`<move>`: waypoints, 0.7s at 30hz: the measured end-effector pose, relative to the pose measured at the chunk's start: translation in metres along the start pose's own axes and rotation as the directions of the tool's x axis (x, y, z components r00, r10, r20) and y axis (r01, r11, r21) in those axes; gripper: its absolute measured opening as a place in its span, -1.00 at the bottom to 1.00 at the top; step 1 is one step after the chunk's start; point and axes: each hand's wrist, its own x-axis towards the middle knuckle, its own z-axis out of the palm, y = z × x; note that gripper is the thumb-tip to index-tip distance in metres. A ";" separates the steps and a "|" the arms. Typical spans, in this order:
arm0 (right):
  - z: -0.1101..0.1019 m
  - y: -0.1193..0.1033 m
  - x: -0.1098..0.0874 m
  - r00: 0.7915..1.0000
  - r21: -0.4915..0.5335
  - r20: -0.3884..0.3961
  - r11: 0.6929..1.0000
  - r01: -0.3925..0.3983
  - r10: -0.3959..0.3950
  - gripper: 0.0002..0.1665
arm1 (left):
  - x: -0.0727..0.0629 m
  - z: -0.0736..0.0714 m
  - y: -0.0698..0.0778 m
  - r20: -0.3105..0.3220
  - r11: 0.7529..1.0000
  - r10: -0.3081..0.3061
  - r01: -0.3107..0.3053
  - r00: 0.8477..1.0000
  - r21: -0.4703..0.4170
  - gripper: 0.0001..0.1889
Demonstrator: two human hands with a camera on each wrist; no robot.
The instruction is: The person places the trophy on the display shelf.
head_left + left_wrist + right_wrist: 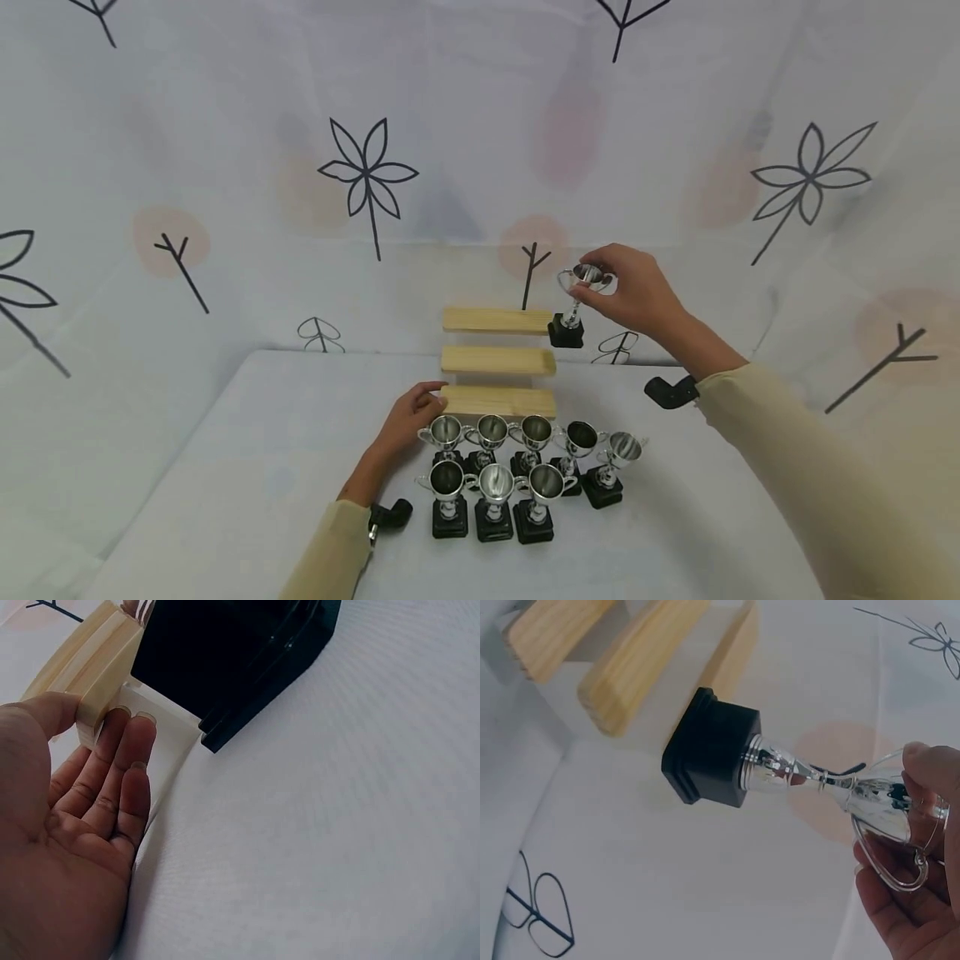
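Observation:
My right hand (633, 287) grips a small silver trophy cup (712, 750) by its bowl, thumb on one side and fingers on the other. The trophy hangs upright, its black square base beside the right end of the top board (495, 320) of a three-step wooden stand. Down at the left, my left hand (405, 421) holds the left end of the stand's lowest board (498, 401). In the left wrist view the thumb lies on the board's face and the fingertips reach beneath it. A trophy's black base (240, 660) looms close to those fingers.
Several more two-handled trophies (496, 492) stand in two rows on the white table (225, 467), just in front of the stand. The middle board (498, 360) bears nothing. Behind rises a white cloth backdrop (465, 125) printed with flowers and twigs.

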 end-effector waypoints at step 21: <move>0.042 -0.033 0.053 0.999 0.095 0.049 0.995 -0.003 -0.002 -0.47 | 0.000 0.001 0.000 -0.002 1.000 0.027 -0.027 1.000 -0.011 -0.55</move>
